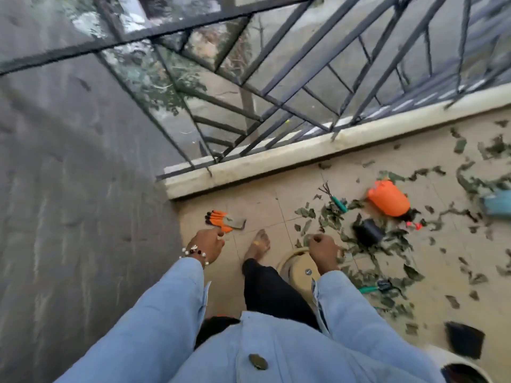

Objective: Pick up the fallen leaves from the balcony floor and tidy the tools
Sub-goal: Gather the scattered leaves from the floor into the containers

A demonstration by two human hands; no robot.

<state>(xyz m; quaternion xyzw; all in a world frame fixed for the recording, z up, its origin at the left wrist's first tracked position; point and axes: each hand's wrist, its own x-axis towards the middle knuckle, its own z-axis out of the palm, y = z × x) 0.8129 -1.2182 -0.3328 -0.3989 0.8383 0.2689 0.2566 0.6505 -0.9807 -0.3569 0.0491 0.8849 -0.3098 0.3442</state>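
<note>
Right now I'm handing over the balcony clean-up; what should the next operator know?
Left hand hangs loosely curled, empty, near the orange-and-grey gloves. Right hand is curled, empty as far as shows.
Green fallen leaves lie all over the beige tiles; none visibly gathered.
Orange spray bottle, black round pot and two green-handled hand tools lie among them.
Everything remains to do.

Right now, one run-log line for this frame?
left hand: empty, above gloves | right hand: curled, empty | leaves: still scattered | tools: untidied
</note>
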